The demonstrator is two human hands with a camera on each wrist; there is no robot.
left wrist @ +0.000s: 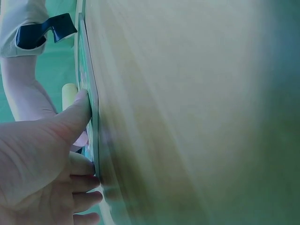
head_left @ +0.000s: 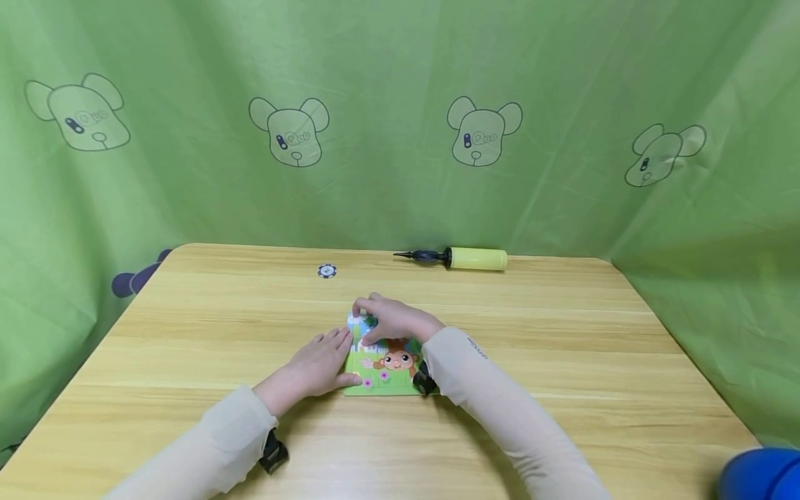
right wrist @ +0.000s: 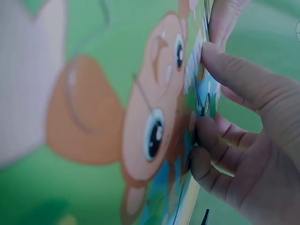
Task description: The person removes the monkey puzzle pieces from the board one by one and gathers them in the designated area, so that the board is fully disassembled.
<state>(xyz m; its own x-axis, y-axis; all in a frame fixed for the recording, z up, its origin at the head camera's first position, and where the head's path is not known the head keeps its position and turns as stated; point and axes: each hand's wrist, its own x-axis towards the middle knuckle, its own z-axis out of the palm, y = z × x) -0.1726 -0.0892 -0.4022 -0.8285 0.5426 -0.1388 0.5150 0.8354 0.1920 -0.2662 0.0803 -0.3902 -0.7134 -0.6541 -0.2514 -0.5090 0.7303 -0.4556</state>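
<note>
A flat jigsaw puzzle (head_left: 387, 380) with a cartoon monkey on a green ground lies on the wooden table. My left hand (head_left: 320, 362) rests along its left edge, fingers extended and thumb laid over the lower left corner. In the left wrist view that thumb (left wrist: 77, 112) lies across the puzzle's face. My right hand (head_left: 396, 319) arches over the upper part of the puzzle. Seen from the right wrist, its thumb (right wrist: 229, 68) and bent fingertips (right wrist: 204, 133) touch the picture surface, spread apart. The palm and fingers hide part of the upper picture.
A yellow hand pump (head_left: 478, 259) with a black nozzle lies at the table's back edge. Left of it is a blue and white poker chip (head_left: 327, 271). A blue rounded object (head_left: 759, 476) stands at the lower right corner. Green curtain (head_left: 387, 201) encloses the table's back and sides.
</note>
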